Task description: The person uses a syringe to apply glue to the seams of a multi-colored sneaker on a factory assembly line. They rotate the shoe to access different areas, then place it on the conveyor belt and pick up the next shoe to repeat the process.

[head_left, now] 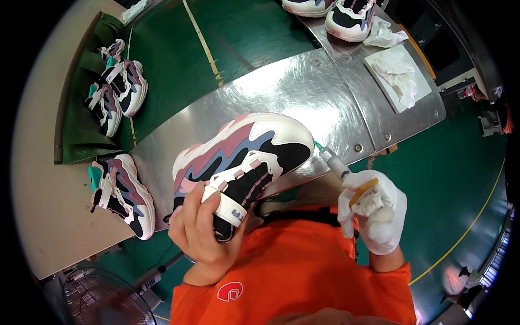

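Note:
A sneaker [254,142] in white, black, mauve and blue lies tilted on its side at the metal table's near edge, its toe pointing right. My bare left hand [203,235] grips it at the ankle, fingers over the white strap. In a white glove, my right hand [382,214] is closed round a syringe [333,161] with a green needle tip. That tip is at the edge of the toe's sole; whether it touches cannot be made out. A yellowish-brown strip [363,192] and a whitish wad [374,206] also show in the gloved hand.
One sneaker [127,195] stands on the beige board at left, with several more beside the green conveyor's raised edge [81,124]. Two sneakers [349,21] sit at the upper right, near crumpled cloths [398,76] on a white pad. A fan [105,298] stands at lower left.

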Demonstrator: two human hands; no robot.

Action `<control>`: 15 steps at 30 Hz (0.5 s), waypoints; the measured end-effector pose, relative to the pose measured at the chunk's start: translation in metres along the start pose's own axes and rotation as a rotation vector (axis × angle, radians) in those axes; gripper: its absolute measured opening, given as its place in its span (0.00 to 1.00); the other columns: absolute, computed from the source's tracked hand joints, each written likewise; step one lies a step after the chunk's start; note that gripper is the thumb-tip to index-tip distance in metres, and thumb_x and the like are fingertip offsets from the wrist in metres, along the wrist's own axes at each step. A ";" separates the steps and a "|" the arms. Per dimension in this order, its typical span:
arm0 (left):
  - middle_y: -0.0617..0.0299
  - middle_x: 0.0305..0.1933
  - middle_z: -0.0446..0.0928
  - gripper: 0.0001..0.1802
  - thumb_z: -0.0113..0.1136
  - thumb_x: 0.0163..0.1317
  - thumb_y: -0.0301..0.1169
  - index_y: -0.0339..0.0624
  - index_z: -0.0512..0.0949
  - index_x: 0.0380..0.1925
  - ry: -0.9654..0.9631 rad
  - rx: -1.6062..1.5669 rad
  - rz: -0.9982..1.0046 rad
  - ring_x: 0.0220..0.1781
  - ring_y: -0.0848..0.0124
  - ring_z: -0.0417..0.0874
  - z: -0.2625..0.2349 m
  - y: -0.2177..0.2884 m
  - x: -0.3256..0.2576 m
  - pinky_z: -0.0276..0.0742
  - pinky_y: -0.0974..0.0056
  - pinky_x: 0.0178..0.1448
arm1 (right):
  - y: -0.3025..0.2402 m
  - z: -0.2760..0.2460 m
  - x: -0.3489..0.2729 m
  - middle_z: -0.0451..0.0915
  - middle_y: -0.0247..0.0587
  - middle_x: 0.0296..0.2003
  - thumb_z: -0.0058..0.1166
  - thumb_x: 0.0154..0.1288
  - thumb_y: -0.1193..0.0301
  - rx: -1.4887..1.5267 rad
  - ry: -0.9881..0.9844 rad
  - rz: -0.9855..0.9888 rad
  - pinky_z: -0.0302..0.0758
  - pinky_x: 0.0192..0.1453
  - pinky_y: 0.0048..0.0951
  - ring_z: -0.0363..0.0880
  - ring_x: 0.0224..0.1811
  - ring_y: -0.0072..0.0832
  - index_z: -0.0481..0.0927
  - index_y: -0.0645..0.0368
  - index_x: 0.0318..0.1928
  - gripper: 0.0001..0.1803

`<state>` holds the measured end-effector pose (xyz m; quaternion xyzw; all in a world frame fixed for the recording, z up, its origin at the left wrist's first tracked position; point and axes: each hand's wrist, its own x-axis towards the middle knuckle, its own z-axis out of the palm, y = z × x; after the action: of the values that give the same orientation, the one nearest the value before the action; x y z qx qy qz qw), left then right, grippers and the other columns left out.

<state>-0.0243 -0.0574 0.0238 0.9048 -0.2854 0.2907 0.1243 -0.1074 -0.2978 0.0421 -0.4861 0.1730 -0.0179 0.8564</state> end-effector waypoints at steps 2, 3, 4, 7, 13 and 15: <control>0.53 0.50 0.78 0.35 0.78 0.35 0.33 0.42 0.74 0.47 -0.014 -0.014 -0.007 0.48 0.60 0.76 -0.001 -0.001 0.006 0.65 0.62 0.53 | 0.004 -0.003 0.001 0.78 0.46 0.30 0.61 0.32 0.85 -0.025 -0.040 -0.006 0.73 0.29 0.22 0.75 0.24 0.25 0.74 0.68 0.50 0.35; 0.53 0.50 0.78 0.34 0.78 0.35 0.32 0.42 0.75 0.46 -0.009 -0.040 -0.014 0.48 0.60 0.75 0.000 -0.002 0.009 0.65 0.62 0.52 | 0.009 -0.006 0.002 0.78 0.46 0.30 0.62 0.31 0.86 -0.040 -0.066 -0.032 0.73 0.29 0.22 0.76 0.24 0.25 0.74 0.68 0.50 0.36; 0.53 0.51 0.78 0.35 0.79 0.33 0.32 0.42 0.74 0.46 -0.036 -0.044 -0.026 0.48 0.59 0.76 -0.002 -0.002 0.013 0.65 0.62 0.53 | 0.015 -0.008 0.003 0.78 0.46 0.30 0.62 0.30 0.86 -0.056 -0.092 -0.059 0.74 0.29 0.22 0.76 0.25 0.25 0.74 0.68 0.51 0.37; 0.52 0.52 0.78 0.38 0.81 0.28 0.29 0.42 0.74 0.46 -0.104 -0.062 -0.072 0.49 0.57 0.77 -0.007 -0.001 0.025 0.67 0.61 0.53 | 0.027 -0.016 0.008 0.77 0.57 0.32 0.74 0.32 0.78 -0.188 -0.190 -0.190 0.77 0.29 0.24 0.78 0.25 0.32 0.71 0.73 0.49 0.38; 0.54 0.48 0.79 0.37 0.79 0.27 0.24 0.38 0.75 0.44 -0.152 -0.150 -0.104 0.45 0.58 0.75 -0.004 -0.008 0.052 0.70 0.60 0.52 | 0.049 -0.028 0.021 0.80 0.45 0.36 0.77 0.32 0.78 -0.285 -0.338 -0.317 0.78 0.36 0.22 0.78 0.30 0.23 0.71 0.66 0.54 0.42; 0.56 0.45 0.78 0.36 0.78 0.28 0.23 0.37 0.75 0.44 -0.175 -0.178 -0.100 0.45 0.59 0.75 -0.001 -0.011 0.062 0.70 0.61 0.52 | 0.057 -0.031 0.029 0.80 0.44 0.35 0.76 0.34 0.79 -0.247 -0.372 -0.360 0.78 0.36 0.22 0.77 0.29 0.23 0.71 0.66 0.53 0.40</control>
<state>0.0227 -0.0758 0.0607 0.9251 -0.2743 0.1776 0.1933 -0.0982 -0.2992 -0.0284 -0.6045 -0.0754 -0.0589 0.7908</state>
